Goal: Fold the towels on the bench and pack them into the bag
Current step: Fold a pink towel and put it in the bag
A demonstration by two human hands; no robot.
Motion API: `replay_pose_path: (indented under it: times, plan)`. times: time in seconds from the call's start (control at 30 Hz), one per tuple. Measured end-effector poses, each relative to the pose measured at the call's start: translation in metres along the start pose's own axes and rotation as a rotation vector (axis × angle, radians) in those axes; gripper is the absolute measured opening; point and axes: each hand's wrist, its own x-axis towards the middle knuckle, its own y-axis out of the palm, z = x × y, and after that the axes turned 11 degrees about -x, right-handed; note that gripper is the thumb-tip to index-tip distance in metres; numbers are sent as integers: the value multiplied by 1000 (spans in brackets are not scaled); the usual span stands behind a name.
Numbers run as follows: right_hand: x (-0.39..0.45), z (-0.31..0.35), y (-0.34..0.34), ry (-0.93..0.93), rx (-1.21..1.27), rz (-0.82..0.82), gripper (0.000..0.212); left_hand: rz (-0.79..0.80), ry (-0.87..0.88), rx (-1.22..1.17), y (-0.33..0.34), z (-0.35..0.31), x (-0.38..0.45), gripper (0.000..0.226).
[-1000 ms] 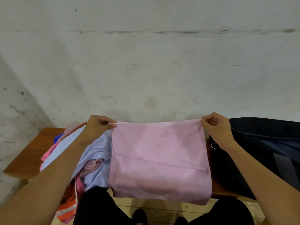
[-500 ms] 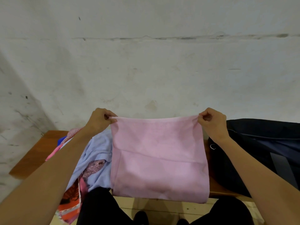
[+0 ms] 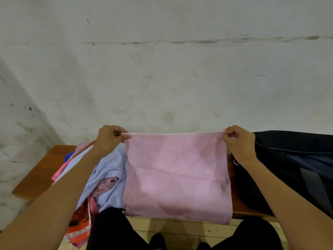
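The pink towel (image 3: 177, 177) hangs stretched between the person's two hands above the counter (image 3: 37, 175), its top edge pulled into a straight line. The left hand (image 3: 110, 139) pinches the upper left corner and the right hand (image 3: 239, 143) pinches the upper right corner, fingers curled tight on the cloth. A horizontal crease runs across its middle, and the lower edge drapes past the counter's front edge toward the floor.

It looks soft, thin and light, with no stiffness of its own, so it will sag wherever it is not held. The corners are the sensible places to hold it, as now; bringing them together should give a clean fold, while gripping mid-edge would let the ends droop and skew.

To the left lies the pile of towels (image 3: 108, 179), a pale blue one on top with patterned pink and orange cloth beneath. The dark bag (image 3: 295, 170) sits on the right, just beside the pink towel; whether its mouth is open I cannot quite tell from here.

Compared with a second ago, the hands have risen slightly and the top edge is drawn tauter, while the towel's lower part sits much as it did.
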Motion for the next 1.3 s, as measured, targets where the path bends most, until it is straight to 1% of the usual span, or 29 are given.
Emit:
replay_pose_path:
  times: [0.1, 0.17, 0.23, 0.33, 0.4, 0.5, 0.53, 0.6, 0.63, 0.67, 0.73, 0.8, 0.87, 0.97, 1.0, 1.07, 1.13, 1.2, 1.3]
  plan:
    - [16, 10, -7, -61, -55, 42, 13, -2, 60, 43, 1, -9, 10, 15]
    - [31, 22, -12, -118, -77, 22, 11, -36, 111, 87, 3, -19, 20, 9]
    - [46, 35, -16, -169, -90, -60, 9, -104, 147, 76, 5, -31, 34, 8]
    - [71, 50, -23, -246, -109, -207, 27, -186, 183, -53, 8, -60, 56, 14]
    - [88, 60, -33, -281, -114, -286, 26, -204, 234, -164, 6, -87, 66, 20]
    - [109, 68, -47, -347, -111, -423, 23, -275, 401, -150, -2, -111, 78, 12]
    - [113, 68, -51, -356, -125, -413, 23, -257, 407, -100, -5, -112, 82, 13]
    - [115, 66, -52, -330, -209, -272, 23, -121, 318, 36, -5, -108, 82, 18]
    - [112, 63, -51, -307, -235, -216, 23, -103, 302, 75, -2, -103, 81, 15]
    - [108, 60, -49, -285, -232, -210, 23, -145, 305, 69, 0, -99, 79, 10]
    - [101, 59, -47, -257, -210, -242, 24, -233, 276, -53, 3, -98, 74, 6]
    - [97, 58, -45, -243, -217, -217, 25, -198, 228, -136, 8, -97, 70, 7]
    - [98, 56, -45, -233, -236, -179, 24, -142, 186, -165, 10, -94, 70, 9]
    - [99, 55, -49, -212, -274, -142, 23, -87, 116, -201, 8, -91, 68, 18]
    - [99, 54, -49, -192, -286, -111, 23, -66, 97, -185, 7, -90, 69, 17]
    - [98, 51, -49, -121, -315, -14, 25, -21, 81, -120, 7, -89, 68, 7]
    - [98, 48, -47, -38, -324, 62, 25, 0, 73, -115, 9, -86, 68, 4]
    - [98, 47, -45, 0, -290, 64, 19, -24, 73, -165, 13, -86, 69, 7]
    - [100, 52, -44, -33, -205, -14, 14, -94, 165, -229, 16, -87, 71, 21]
